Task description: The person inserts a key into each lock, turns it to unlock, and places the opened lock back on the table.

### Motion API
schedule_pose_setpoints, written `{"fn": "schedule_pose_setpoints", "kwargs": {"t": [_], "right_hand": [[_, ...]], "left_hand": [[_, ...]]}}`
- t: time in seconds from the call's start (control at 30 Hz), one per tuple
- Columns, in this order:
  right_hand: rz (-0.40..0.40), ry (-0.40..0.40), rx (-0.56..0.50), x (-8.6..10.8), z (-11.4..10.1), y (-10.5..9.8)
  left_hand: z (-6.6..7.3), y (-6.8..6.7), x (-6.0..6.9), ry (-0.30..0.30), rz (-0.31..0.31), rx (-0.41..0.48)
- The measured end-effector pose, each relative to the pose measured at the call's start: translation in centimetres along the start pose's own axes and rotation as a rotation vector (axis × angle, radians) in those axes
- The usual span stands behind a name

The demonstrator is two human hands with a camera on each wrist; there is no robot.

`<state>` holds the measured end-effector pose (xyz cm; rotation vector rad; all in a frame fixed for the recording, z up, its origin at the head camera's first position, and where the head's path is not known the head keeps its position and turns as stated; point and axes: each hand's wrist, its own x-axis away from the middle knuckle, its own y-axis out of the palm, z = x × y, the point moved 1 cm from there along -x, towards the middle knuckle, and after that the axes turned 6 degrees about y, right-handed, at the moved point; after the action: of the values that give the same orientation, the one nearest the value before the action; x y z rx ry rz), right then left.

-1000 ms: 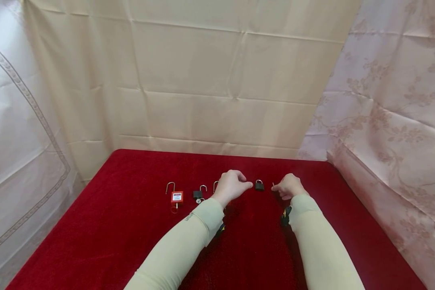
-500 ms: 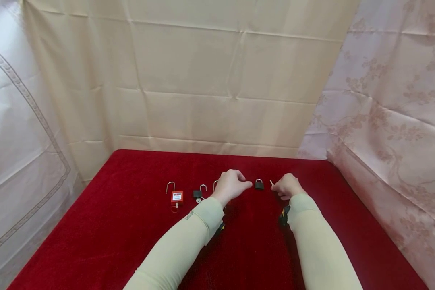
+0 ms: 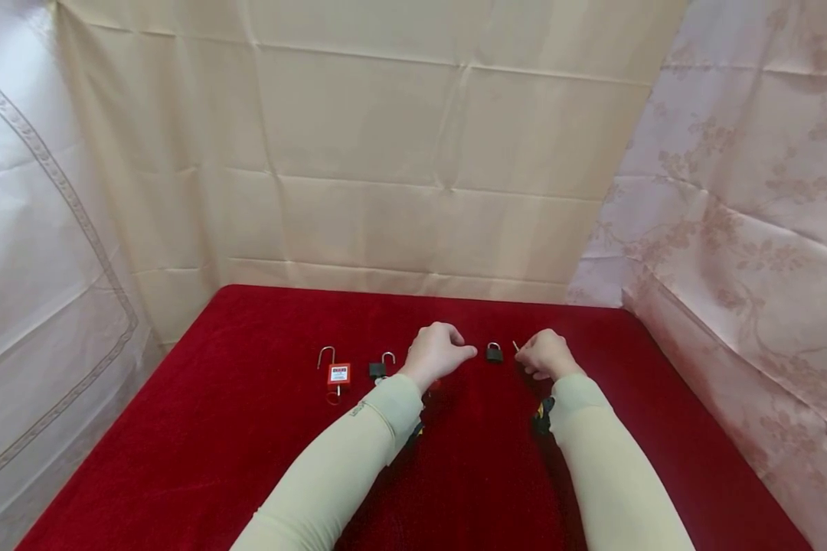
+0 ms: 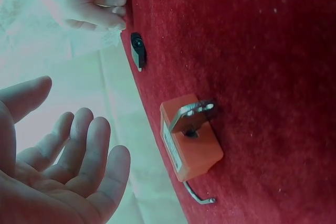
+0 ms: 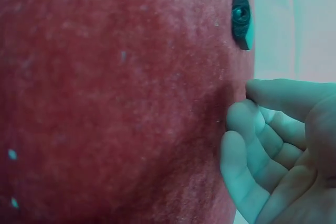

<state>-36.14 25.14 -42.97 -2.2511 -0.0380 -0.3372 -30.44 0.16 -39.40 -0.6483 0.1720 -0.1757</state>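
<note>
A small black padlock (image 3: 494,355) lies on the red cloth between my two hands, its shackle closed. In the right wrist view the keyhole of this padlock (image 5: 241,14) faces the camera, with nothing in it. My right hand (image 3: 544,354), just right of it, pinches a small key (image 3: 516,346) between thumb and forefinger; only a thin pale end shows. My left hand (image 3: 437,353) hovers left of the padlock, fingers loosely bent and holding nothing. Below it, a red padlock (image 4: 194,148) with a key in its base is mostly hidden in the head view.
Farther left lie a red padlock (image 3: 338,375), its shackle open and a key in its base, and a black padlock (image 3: 377,370) with an open shackle. The red cloth table (image 3: 200,428) ends against a beige curtain (image 3: 358,153) behind and a patterned curtain (image 3: 765,229) at right.
The small key in my right hand tilts slightly to a different angle. Both hands otherwise stay almost where they were, and the padlocks have not moved on the cloth.
</note>
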Motion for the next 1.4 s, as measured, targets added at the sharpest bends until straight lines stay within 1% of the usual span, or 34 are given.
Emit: {"fn": "schedule_pose_setpoints", "kwargs": {"t": [0.07, 0.13, 0.3, 0.57, 0.8, 1.0, 1.2, 1.4], "right_hand": [[0.010, -0.016, -0.035, 0.0, 0.2, -0.2], [0.014, -0.049, -0.075, 0.0, 0.2, -0.4], [0.030, -0.121, -0.204, 0.5, -0.2, -1.2], [0.055, -0.202, -0.353, 2.1, -1.3, -2.8], [0.070, -0.244, -0.489, 3.4, -1.5, -3.4], [0.081, -0.275, -0.584, 4.7, -1.3, -3.3], [0.085, -0.321, -0.636, 6.0, -0.7, -3.4], [0.090, -0.310, -0.696, 6.7, -0.2, -3.3]], "left_hand": [[-0.1, 0.0, -0.1, 0.008, -0.002, 0.002], [-0.2, -0.1, -0.1, 0.018, -0.003, 0.004], [-0.2, -0.3, -0.1, 0.023, -0.007, 0.021], [0.0, -0.8, 0.3, 0.035, 0.001, 0.053], [0.0, -1.3, 0.5, 0.037, 0.013, 0.083], [-0.1, -1.7, 0.9, 0.063, 0.019, 0.114], [-0.3, -2.0, 1.6, 0.095, 0.017, 0.143], [0.1, -1.8, 1.9, 0.110, -0.008, 0.140]]}}
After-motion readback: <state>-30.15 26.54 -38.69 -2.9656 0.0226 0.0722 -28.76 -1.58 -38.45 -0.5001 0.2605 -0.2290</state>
